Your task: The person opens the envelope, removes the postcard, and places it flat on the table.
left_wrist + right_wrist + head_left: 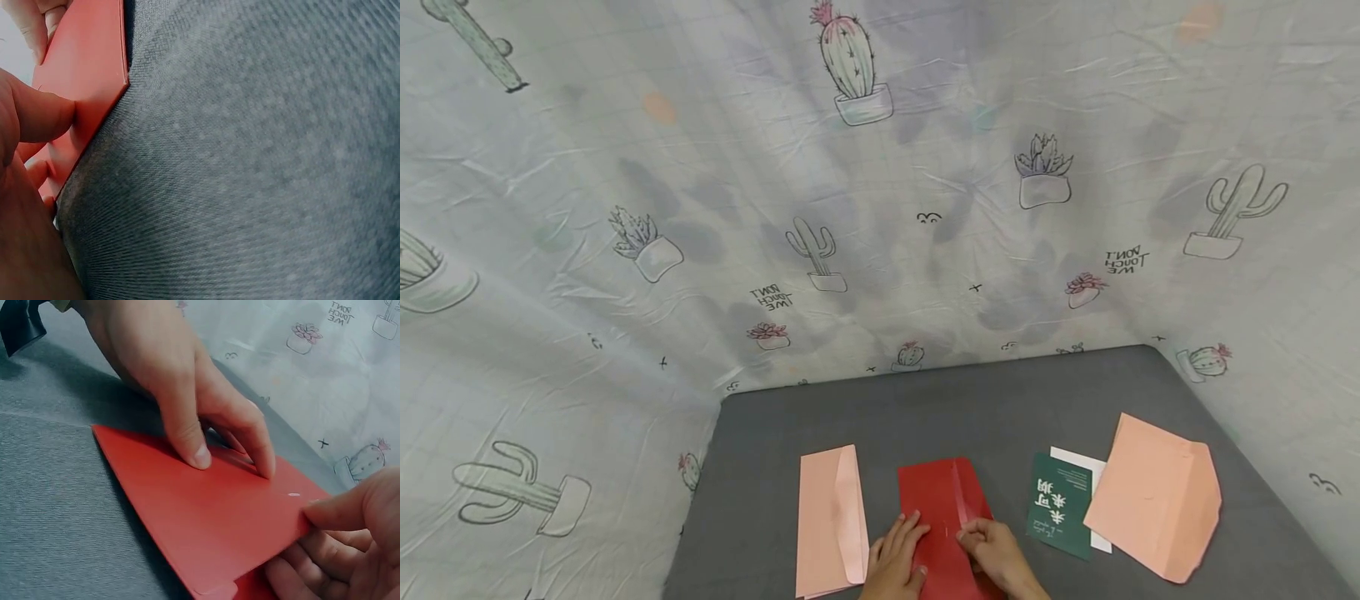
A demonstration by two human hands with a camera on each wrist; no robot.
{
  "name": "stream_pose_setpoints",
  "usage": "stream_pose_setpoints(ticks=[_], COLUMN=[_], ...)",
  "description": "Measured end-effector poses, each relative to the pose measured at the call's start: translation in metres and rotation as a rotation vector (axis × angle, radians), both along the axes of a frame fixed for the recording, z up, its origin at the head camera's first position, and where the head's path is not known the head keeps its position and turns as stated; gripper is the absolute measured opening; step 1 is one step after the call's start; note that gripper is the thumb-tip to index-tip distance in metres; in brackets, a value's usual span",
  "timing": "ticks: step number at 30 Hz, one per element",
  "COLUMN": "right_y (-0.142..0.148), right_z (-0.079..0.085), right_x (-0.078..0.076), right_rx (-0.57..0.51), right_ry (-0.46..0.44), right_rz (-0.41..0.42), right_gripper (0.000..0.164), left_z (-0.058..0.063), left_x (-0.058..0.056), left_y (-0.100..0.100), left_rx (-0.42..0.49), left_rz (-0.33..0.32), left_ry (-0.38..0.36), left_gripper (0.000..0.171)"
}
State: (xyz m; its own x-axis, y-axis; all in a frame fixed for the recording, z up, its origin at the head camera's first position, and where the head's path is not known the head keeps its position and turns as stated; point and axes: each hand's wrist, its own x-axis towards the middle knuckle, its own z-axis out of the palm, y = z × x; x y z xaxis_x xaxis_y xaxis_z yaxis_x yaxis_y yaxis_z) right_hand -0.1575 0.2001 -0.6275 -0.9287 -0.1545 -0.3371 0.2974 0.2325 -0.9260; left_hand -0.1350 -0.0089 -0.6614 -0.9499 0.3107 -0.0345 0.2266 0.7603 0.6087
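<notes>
Red envelope: it lies on the grey table [760, 425] right in front of me, between my 2 hands; the red envelope [934, 504] is the thing I'm working on.
Left hand: my left hand [895, 560] rests on the near left part with its fingers spread, thumb and fingertips pressing the paper down; I hold nothing in it.
Right hand: my right hand [997, 556] pinches the paper edge on the right side, thumb on top, the other fingers curled underneath.
Pinched edge: a further red layer shows below it in the right wrist view; I can't tell whether my thumb has the flap or the panel above it, so I should feel for 1 layer before pulling.
White mark: the small white mark [294, 494] sits just beside my right thumb; I judge it a handy reference for keeping my pinch in place.
Pressure: flat and light on the left does best, I think; a hard push could crease the panel, too little lets it slide.
Lift: low and slow, along the whole edge, since a sharp tug at 1 spot could tear thin paper.
Pink envelopes: 1 pink envelope [820, 517] lies close on my left, so I keep that elbow quiet.
Cards: the green card [1062, 504] is on my right, apart from my fingers.
</notes>
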Motion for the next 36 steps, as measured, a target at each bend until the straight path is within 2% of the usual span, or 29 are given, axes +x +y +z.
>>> stream_pose_setpoints(ticks=[3,8,10,12,15,18,22,28,32,36], right_y=[-0.002,-0.007,-0.008,-0.008,-0.007,-0.004,-0.003,-0.002,-0.002,-0.004], right_z=[-0.003,-0.001,0.002,0.004,0.008,0.008,0.003,-0.005,-0.005,-0.003], right_x=[0.001,0.004,0.005,0.006,0.005,0.002,0.001,-0.001,-0.001,0.002], right_rx=[0.049,0.261,0.323,0.338,0.306,0.234,0.161,0.132,0.119,0.085], right_ry=[0.032,0.174,0.219,0.236,0.225,0.175,0.132,0.123,0.134,0.135], right_rz=[-0.011,-0.077,-0.094,-0.084,-0.042,0.002,0.02,0.012,0.027,-0.018], right_gripper=[0.02,0.01,0.008,0.007,0.01,0.016,0.017,0.017,0.015,0.021], left_z=[0.0,0.0,0.001,0.002,0.002,0.002,0.0,0.0,0.0,0.001], left_x=[0.0,0.001,0.001,0.001,0.0,0.0,0.001,0.0,0.0,0.0], left_y=[0.0,0.0,0.0,0.0,-0.001,-0.002,-0.005,-0.003,-0.004,-0.004], left_rx=[-0.011,-0.023,-0.011,0.003,0.024,0.018,0.0,-0.022,-0.028,-0.012], left_rz=[-0.003,-0.014,-0.016,-0.016,-0.011,-0.012,-0.032,-0.027,-0.029,-0.035], left_ry=[0.018,0.059,0.053,0.039,-0.002,-0.027,0.01,0.053,0.083,0.069], left_gripper=[0.053,0.054,0.053,0.053,0.053,0.052,0.051,0.052,0.053,0.052])
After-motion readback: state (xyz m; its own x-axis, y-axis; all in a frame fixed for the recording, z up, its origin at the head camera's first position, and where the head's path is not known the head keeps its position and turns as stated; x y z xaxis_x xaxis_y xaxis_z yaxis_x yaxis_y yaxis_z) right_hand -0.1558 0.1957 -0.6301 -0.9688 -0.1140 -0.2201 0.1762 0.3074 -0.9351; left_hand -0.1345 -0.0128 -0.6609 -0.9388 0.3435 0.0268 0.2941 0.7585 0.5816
